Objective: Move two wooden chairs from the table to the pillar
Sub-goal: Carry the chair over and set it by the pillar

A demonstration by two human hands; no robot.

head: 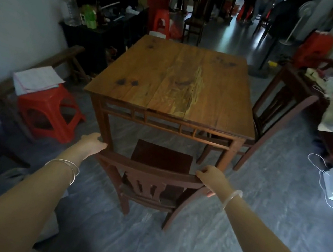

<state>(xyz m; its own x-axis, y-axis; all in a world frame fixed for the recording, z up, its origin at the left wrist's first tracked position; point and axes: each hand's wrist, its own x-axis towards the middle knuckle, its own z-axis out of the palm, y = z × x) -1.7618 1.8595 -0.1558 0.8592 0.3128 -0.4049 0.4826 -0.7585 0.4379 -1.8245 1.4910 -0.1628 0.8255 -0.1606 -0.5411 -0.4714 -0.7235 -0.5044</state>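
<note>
Grey flooring [231, 232] is spreading under a wooden bench [179, 80]. Both hands are gripping the near chair [153, 180] by its top rail: the left hand [93, 144] at the left end, the right hand [211, 179] at the right. A second chair [275, 112] is standing beside the bench's right edge.

Grey floor [231, 232] bears table [176, 80], two chairs [153, 180], stool [48, 112].
</note>
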